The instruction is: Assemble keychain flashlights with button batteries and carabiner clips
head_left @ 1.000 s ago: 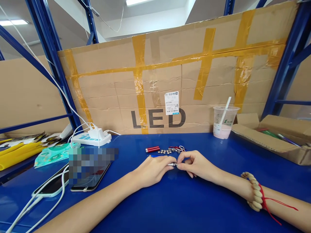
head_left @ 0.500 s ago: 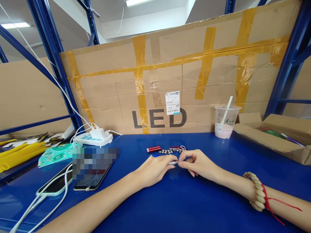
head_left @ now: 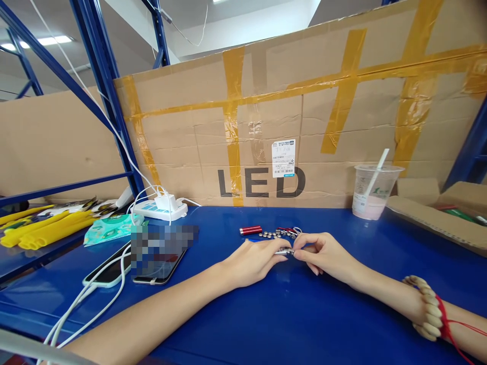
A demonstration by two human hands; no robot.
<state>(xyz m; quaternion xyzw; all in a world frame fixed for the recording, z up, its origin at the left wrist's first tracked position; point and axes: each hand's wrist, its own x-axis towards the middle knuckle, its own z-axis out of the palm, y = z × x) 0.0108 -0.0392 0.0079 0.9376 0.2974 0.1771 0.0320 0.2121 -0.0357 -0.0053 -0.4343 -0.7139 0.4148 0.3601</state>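
My left hand [head_left: 255, 261] and my right hand [head_left: 323, 253] meet at the middle of the blue table [head_left: 274, 314], both pinched on a small silver metal cylinder [head_left: 284, 251] held between their fingertips. Just behind the hands lie a red cylinder [head_left: 250, 230], a row of several small round button cells [head_left: 274, 234] and a bit of red cord with a ring [head_left: 292, 230]. A blue piece peeks out behind my left fingers. My right wrist wears a bead bracelet [head_left: 424, 314] with a red string.
Two phones [head_left: 114, 271] with white cables lie at the left, near a white power strip [head_left: 163, 209] and a teal tissue pack [head_left: 112, 228]. A plastic cup with a straw [head_left: 371, 192] and an open cardboard box [head_left: 437, 218] stand at the right. A taped LED carton [head_left: 266, 132] walls the back.
The view has shifted to the left, so everything sits further right in the picture. Both hands stay pinched on the silver cylinder in the same place on the table.
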